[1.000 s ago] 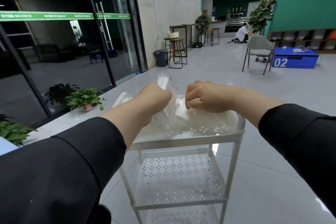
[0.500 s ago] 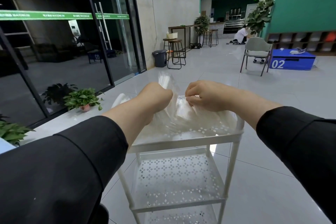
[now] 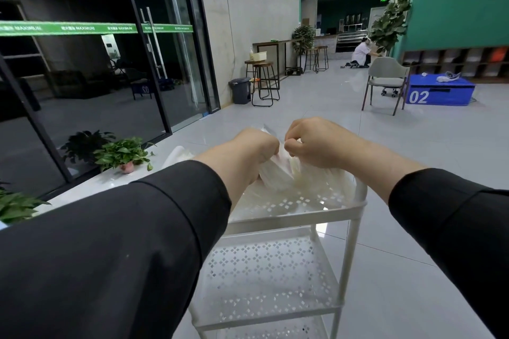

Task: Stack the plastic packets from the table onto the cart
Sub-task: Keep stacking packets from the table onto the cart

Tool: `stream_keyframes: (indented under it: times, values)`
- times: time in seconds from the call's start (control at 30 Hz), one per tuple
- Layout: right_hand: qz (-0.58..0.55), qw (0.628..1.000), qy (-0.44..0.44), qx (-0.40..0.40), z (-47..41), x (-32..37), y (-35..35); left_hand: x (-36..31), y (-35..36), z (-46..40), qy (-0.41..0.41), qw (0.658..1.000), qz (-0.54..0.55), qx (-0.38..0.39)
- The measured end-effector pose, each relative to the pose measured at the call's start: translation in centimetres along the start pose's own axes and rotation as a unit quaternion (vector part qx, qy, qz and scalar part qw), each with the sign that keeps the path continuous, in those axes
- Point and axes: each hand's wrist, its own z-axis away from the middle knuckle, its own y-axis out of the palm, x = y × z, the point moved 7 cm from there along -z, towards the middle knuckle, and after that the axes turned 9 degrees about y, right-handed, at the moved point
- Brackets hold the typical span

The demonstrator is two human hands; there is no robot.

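A white perforated cart (image 3: 297,213) stands right in front of me, its top tier filled with clear plastic packets (image 3: 316,183). My left hand (image 3: 248,151) and my right hand (image 3: 316,143) sit close together over that tier, fingers curled, each gripping the top of one clear plastic packet (image 3: 275,170) that stands upright on the pile. My left forearm hides the left part of the tier. The two lower tiers (image 3: 264,270) hold nothing visible.
A low white ledge with potted plants (image 3: 124,155) runs along the glass wall at left. Farther off stand stools (image 3: 263,82), a grey bin (image 3: 241,90), a chair (image 3: 385,82), a blue box (image 3: 440,92) and a crouching person (image 3: 359,55). Open tiled floor lies right of the cart.
My hands have drawn closer together, bunching the packet's top between them, and the packet has sunk lower onto the pile. The view has shifted slightly.
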Motion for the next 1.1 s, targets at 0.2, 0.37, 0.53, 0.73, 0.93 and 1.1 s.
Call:
stream_keyframes:
  times: [0.2, 0.37, 0.53, 0.73, 0.93, 1.1]
  values:
    - [0.011, 1.000, 0.002, -0.010, -0.4, -0.3, 0.1, -0.6, 1.4, -0.6, 0.038, 0.999, -0.029, 0.006]
    - [-0.028, 0.999, 0.023, -0.014, -0.2, -0.4, -0.1, -1.1, 1.1, -0.9, 0.115, 0.966, -0.230, -0.035]
    - [-0.037, 0.999, 0.032, -0.018, -0.1, 0.0, 0.1, 0.4, 2.4, -0.8, 0.176, 0.947, -0.270, -0.011]
    - [-0.018, 0.999, 0.032, -0.015, -0.1, 0.0, 0.0, 0.9, 3.4, -2.3, 0.177, 0.941, -0.288, 0.008]
    - [-0.012, 1.000, 0.027, -0.010, -0.1, -0.1, 0.1, 0.6, 1.3, -1.4, 0.225, 0.934, -0.261, -0.094]
    - [-0.028, 0.999, -0.007, -0.013, 0.0, 0.2, -0.1, 1.0, 0.6, 0.3, 0.244, 0.935, -0.255, -0.040]
